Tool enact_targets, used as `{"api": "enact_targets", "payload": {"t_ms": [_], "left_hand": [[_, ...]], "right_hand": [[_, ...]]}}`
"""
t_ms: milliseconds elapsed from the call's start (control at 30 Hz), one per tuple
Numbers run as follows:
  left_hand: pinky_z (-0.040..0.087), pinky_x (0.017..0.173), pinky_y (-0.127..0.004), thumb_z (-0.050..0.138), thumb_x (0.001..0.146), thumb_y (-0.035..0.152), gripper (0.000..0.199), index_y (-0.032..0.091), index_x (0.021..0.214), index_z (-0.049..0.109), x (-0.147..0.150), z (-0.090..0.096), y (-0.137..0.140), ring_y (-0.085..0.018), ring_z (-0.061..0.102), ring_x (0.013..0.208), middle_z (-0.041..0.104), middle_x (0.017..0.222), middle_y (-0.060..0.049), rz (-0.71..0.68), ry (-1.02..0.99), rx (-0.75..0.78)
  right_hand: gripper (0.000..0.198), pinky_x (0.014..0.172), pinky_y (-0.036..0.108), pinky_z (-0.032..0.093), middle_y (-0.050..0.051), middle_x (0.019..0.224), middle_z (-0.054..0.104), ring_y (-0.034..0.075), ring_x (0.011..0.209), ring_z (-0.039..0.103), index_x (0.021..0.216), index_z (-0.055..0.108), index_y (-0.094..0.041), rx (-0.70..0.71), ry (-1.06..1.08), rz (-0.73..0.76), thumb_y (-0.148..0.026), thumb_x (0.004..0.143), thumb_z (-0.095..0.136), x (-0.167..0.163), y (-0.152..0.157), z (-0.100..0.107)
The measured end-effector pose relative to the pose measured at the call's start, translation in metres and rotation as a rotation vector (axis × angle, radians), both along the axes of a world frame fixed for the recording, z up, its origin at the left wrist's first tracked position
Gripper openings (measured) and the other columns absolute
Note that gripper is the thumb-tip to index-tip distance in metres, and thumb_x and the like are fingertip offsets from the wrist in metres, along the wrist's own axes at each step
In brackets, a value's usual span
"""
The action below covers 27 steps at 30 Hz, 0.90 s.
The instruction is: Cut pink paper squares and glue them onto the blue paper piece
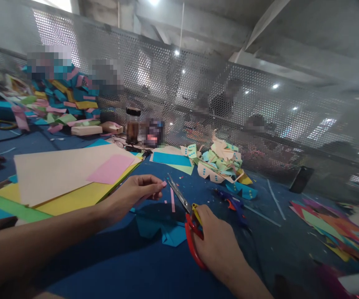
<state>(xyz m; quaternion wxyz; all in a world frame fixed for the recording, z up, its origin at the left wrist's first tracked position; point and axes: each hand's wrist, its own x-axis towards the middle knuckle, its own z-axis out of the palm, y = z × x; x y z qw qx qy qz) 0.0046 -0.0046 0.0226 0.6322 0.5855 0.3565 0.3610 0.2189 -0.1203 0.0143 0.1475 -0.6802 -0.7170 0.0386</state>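
My left hand (pixel 143 189), fingers pinched, holds a small piece of pink paper (pixel 164 183) at the fingertips. My right hand (pixel 215 234) is wrapped around the red and yellow handles of a pair of scissors (pixel 179 193). Their blades point up and left, with the tips close to the pink piece; whether they touch it I cannot tell. Below the blades lies a narrow pink paper strip (pixel 172 200) on the blue table, with tiny scraps around it. A folded blue paper shape (pixel 174 233) rests between my two hands, nearer to me.
Large paper sheets (pixel 57 170) are stacked at left. A blue glue gun (pixel 233 203) lies right of the scissors, before a heap of folded paper shapes (pixel 223 160). Behind stand a lidded bottle (pixel 132 128) and a perforated metal screen (pixel 173 83). Coloured papers (pixel 331 226) lie at right.
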Motion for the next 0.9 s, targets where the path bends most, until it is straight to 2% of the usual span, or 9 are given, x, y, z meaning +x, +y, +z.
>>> {"api": "enact_targets", "payload": {"t_ms": [567,900], "left_hand": [[0.044,0.068,-0.026,0.074,0.075,0.04,0.023,0.019,0.084,0.072,-0.0002,0.0006,-0.0023,-0.013,0.058,0.07,0.067,0.075,-0.001,-0.002,0.008,0.0],[0.041,0.068,-0.024,0.073,0.077,0.038,0.02,0.019,0.083,0.071,0.0003,0.0012,-0.0025,-0.012,0.057,0.07,0.066,0.074,0.0,-0.027,0.0,-0.004]], "right_hand": [[0.01,0.051,0.025,0.026,0.001,0.078,0.065,0.016,0.062,0.06,0.09,0.058,-0.022,0.027,0.026,0.018,-0.027,0.082,0.053,-0.0047,-0.0021,0.001],[0.009,0.052,0.025,0.026,0.0,0.078,0.066,0.017,0.063,0.059,0.088,0.058,-0.023,0.022,0.046,0.013,-0.028,0.083,0.054,-0.0041,-0.0016,0.0001]]}}
